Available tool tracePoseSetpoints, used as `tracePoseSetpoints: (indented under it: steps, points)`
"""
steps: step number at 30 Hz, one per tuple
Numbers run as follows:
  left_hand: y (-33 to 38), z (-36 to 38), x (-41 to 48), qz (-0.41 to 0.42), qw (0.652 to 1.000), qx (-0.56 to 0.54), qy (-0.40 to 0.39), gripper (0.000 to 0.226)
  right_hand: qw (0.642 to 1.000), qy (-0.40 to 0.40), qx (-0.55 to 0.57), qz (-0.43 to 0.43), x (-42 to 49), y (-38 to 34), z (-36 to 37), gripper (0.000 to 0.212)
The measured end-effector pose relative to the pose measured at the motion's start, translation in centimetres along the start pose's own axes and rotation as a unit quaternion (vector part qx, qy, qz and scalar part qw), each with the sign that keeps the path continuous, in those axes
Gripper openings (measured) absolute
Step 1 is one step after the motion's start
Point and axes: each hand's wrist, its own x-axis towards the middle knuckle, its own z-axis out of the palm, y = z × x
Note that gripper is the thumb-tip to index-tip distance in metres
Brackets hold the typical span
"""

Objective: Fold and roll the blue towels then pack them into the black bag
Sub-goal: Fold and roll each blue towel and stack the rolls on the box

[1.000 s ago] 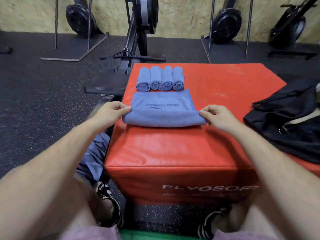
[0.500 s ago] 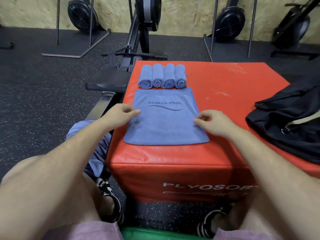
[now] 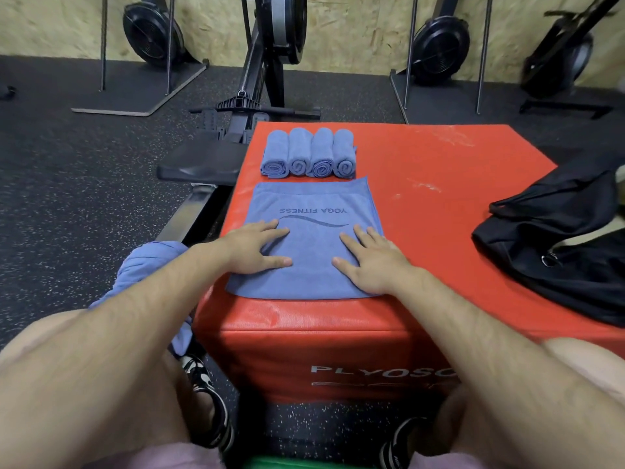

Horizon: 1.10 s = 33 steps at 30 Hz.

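Left hand [image 3: 257,247], right hand [image 3: 368,262] flat, fingers spread on folded towel [image 3: 314,201]. Sweep creases outward, square edges, then roll tight from the edge under the wrists.

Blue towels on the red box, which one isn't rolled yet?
The flat towel printed YOGA FITNESS, lying under the left hand and right hand. The four rolled towels sit in a row behind it.
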Motion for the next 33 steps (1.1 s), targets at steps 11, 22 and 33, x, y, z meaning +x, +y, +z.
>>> tracePoseSetpoints:
  steps: [11, 22, 33]
  points:
    - [1.6, -4.1, -1.5, 0.048, 0.998, -0.017, -0.023, 0.023, 0.994, -0.074, -0.085, -0.013, -3.6, -3.1, -5.3, 0.059]
    - [-2.9, -3.6, 5.3, 0.001, 0.998, -0.041, 0.041, 0.043, 0.993, 0.083, 0.044, -0.072, 6.0, 2.3, -5.0, 0.033]
    - [-4.4, -4.4, 7.9, -0.042, 0.996, -0.082, 0.011, 0.024, 0.994, 0.056, 0.066, -0.062, 9.6, 5.8, -5.0, 0.025]
